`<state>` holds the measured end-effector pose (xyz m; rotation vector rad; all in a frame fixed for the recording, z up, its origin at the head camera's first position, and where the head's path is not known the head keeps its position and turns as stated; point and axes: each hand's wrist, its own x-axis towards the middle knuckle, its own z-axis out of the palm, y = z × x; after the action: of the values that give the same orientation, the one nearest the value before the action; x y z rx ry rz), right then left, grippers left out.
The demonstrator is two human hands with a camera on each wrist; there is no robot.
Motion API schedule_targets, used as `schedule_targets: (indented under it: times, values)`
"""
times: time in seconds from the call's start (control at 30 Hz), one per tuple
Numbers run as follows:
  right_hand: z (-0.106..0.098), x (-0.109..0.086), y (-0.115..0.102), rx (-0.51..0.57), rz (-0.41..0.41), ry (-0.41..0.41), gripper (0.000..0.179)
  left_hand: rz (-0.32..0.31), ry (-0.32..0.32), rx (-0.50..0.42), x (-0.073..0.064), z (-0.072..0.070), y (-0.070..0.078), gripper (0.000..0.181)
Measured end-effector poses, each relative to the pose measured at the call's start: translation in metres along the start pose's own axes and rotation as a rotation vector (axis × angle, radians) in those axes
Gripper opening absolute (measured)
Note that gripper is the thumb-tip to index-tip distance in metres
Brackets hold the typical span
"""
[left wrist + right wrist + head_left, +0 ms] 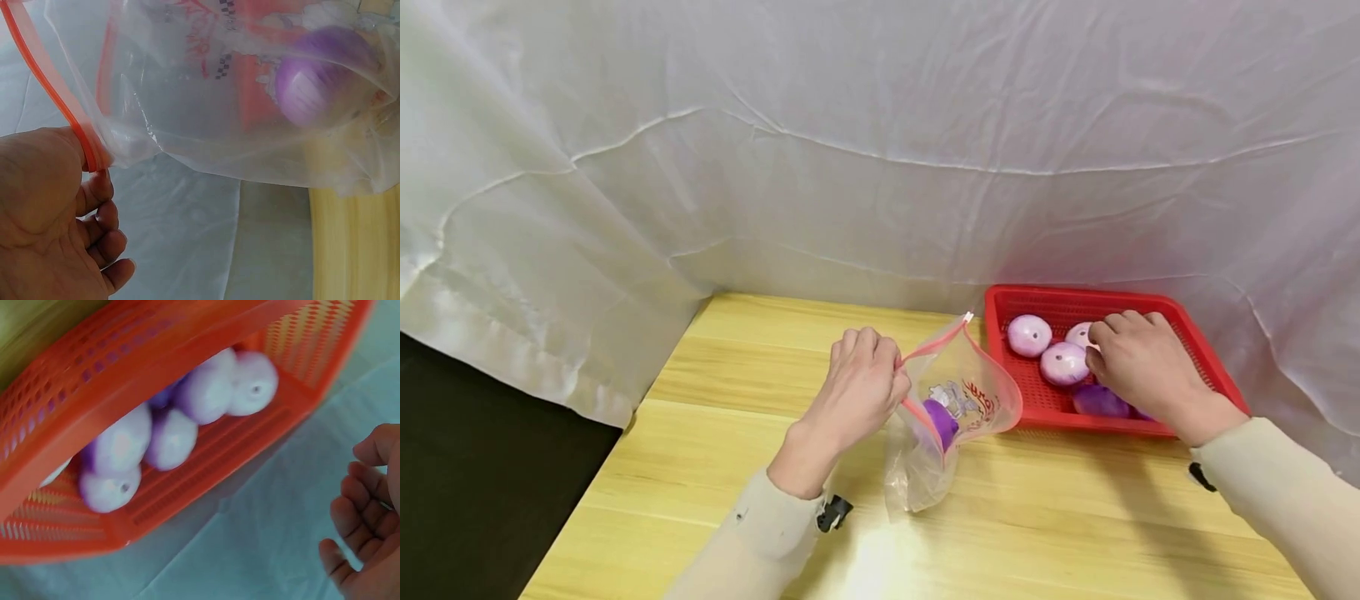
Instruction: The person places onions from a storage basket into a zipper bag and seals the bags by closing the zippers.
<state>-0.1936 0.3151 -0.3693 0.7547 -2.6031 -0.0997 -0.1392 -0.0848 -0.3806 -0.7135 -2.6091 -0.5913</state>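
My left hand (863,385) pinches the red-edged mouth of a clear zip bag (901,477), which hangs tilted over the table with its top spread wide. A purple onion (325,76) lies inside it, seen through the plastic in the left wrist view. Over the right part of a red basket (1037,414) hovers my right hand (1138,360), its fingers loosely bent with nothing between them. Several purple-and-white onions lie in the basket, among them a pale onion (1029,335) and a darker onion (1099,401). My right hand hides part of the basket's contents.
The basket stands at the back right of the wooden table (715,450), close to a white cloth backdrop (850,208). A zipper slider (967,317) sits at the bag's upper corner. Beyond the table's left edge the floor (482,475) is dark.
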Motion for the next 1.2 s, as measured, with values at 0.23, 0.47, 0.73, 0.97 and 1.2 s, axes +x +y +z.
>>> schedule_targets:
  times: [0.23,0.47,0.73,0.97,1.2]
  values:
    - [0.025,0.001,0.022,-0.091,-0.14,-0.073,0.023,-0.005,0.008,0.005,-0.002,0.002,0.001,0.005]
    - [0.056,0.002,0.03,-0.181,-0.334,-0.102,0.04,-0.003,0.002,-0.009,-0.007,0.003,0.003,0.003]
    - [0.075,0.001,0.033,-0.24,-0.447,-0.123,0.047,-0.014,-0.005,-0.002,-0.011,0.001,0.005,0.004]
    - [0.082,0.0,0.035,-0.269,-0.397,-0.212,0.045,-0.022,-0.015,-0.009,-0.013,0.0,0.005,0.005]
    - [0.089,-0.001,0.038,-0.276,-0.379,-0.228,0.049,-0.03,-0.024,-0.002,-0.015,-0.001,0.005,0.005]
